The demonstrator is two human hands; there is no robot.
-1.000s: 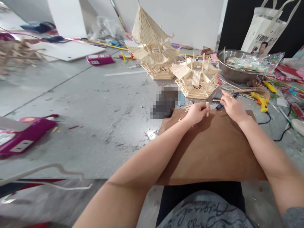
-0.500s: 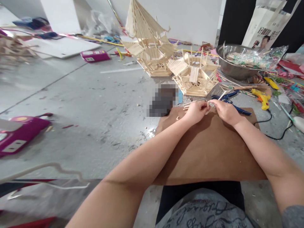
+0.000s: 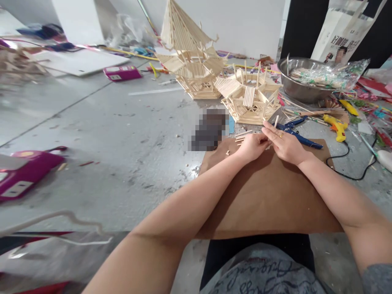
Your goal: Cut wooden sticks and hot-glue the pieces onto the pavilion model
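Over the far part of a brown board (image 3: 275, 196), my two hands meet. My left hand (image 3: 252, 146) is closed in a pinch on small wooden sticks, mostly hidden by the fingers. My right hand (image 3: 285, 145) is pressed up against it, fingers together and pointing up and left. A thin wooden stick (image 3: 276, 121) sticks up behind the right fingers; its lower end is hidden in the hands. Short cut sticks (image 3: 243, 136) lie beside the left hand. Blue-handled cutters (image 3: 303, 136) rest just beyond the right hand.
Behind the hands stand a low stick-built pavilion (image 3: 249, 98) and a taller roofed stick tower (image 3: 192, 61). To the right are a yellow glue gun (image 3: 337, 127) with its cord and a metal bowl (image 3: 298, 87) of bundled sticks. Purple power strips (image 3: 30, 171) lie at left.
My right hand has turned and its fingers have straightened across toward the left hand. The stick by it, slanted right before, now stands more upright. My left hand is almost unmoved.
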